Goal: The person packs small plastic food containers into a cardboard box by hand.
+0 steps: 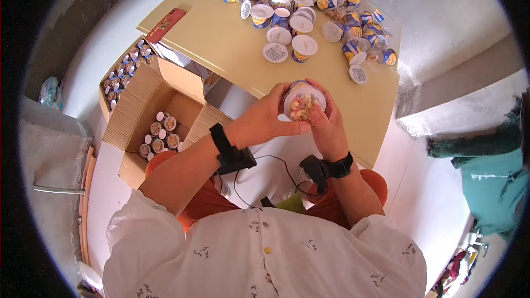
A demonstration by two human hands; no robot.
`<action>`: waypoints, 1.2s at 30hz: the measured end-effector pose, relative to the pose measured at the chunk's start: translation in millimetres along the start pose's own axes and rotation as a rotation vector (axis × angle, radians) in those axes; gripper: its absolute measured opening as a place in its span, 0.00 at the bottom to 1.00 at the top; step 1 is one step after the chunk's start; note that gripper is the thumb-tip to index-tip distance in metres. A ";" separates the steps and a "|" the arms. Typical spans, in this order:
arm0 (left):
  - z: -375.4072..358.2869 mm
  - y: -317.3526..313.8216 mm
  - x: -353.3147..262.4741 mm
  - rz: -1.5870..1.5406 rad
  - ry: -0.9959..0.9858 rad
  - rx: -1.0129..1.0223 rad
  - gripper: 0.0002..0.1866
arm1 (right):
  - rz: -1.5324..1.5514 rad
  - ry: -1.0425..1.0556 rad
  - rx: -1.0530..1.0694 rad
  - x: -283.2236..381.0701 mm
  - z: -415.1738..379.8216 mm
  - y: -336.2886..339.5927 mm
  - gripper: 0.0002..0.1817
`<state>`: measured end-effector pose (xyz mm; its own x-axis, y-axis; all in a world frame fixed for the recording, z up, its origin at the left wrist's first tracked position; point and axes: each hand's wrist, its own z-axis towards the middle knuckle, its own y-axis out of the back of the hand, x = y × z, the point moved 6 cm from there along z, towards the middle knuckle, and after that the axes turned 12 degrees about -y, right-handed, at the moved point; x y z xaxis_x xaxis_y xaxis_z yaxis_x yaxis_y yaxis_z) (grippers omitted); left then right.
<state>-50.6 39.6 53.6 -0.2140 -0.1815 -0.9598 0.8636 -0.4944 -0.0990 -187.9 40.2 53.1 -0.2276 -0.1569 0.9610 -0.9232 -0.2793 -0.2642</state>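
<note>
Over the near edge of the yellow table, I hold a small cup of cereal-like snack mix between both hands. Through its clear end, tilted up towards me, yellowish and pink pieces show; a bit of blue label shows at the far side. My left hand wraps the cup's left side, thumb along the lower edge. On the right side my right hand closes round it, its thumb pressed on the clear face. Beyond lie several blue-and-yellow cups with white lids, some upright, some tipped over.
At my left stands an open cardboard box with several filled cups inside. Behind it, another box holds rows of cups. A red phone-like object lies at the table's left edge. A black cable runs between my wrist straps.
</note>
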 end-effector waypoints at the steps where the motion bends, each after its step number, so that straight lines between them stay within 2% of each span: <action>1: 0.0 -1.1 2.0 0.007 -0.007 0.002 0.47 | 0.027 -0.009 0.011 -2.7 0.8 2.1 0.37; 4: 1.4 0.3 3.0 0.039 -0.014 0.020 0.47 | 0.121 -0.016 0.006 -10.1 1.1 3.1 0.37; 8: 4.4 -2.4 1.2 -0.156 0.065 -0.011 0.45 | 0.298 -0.037 -0.026 -9.2 -2.9 -4.2 0.37; 12: 4.8 -4.8 3.8 -0.188 0.062 -0.017 0.42 | 0.305 0.014 0.018 -9.9 -3.7 1.1 0.34; 14: 2.5 -9.0 0.4 -0.158 0.059 -0.017 0.42 | 0.032 0.010 -0.016 -4.8 -4.8 7.3 0.32; 17: 1.1 -14.2 -15.0 -0.115 0.048 -0.027 0.41 | -0.046 0.023 -0.033 0.9 -5.3 7.1 0.31; 20: 4.4 -14.3 -25.2 -0.103 0.052 -0.031 0.38 | 0.130 -0.020 -0.055 0.2 -4.3 2.9 0.28; 23: 5.4 -11.8 -33.3 -0.126 0.093 -0.066 0.35 | 0.158 -0.036 -0.081 -2.4 -0.7 0.8 0.26; 26: 0.3 -10.3 -33.7 -0.233 0.150 -0.185 0.30 | 0.189 -0.019 -0.011 -1.8 9.3 -9.7 0.26; 27: 2.3 -7.8 -33.8 -0.272 0.122 -0.185 0.28 | 0.186 -0.030 0.054 -2.9 15.4 -11.8 0.27; 29: 3.2 1.1 -40.5 -0.278 0.106 -0.238 0.21 | 0.214 -0.047 0.050 -1.1 20.6 -27.8 0.28; 32: -7.0 21.1 -58.2 -0.366 0.074 -0.203 0.20 | 0.255 -0.077 0.030 2.5 28.4 -52.1 0.28; 36: -32.7 55.3 -76.6 -0.418 0.075 -0.309 0.20 | 0.224 -0.094 0.129 -7.2 48.1 -86.4 0.26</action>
<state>28.5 53.9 113.1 -0.5458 0.0444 -0.8367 0.8082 -0.2356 -0.5397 -91.6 19.9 65.1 -0.3866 -0.3144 0.8670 -0.8046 -0.3445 -0.4837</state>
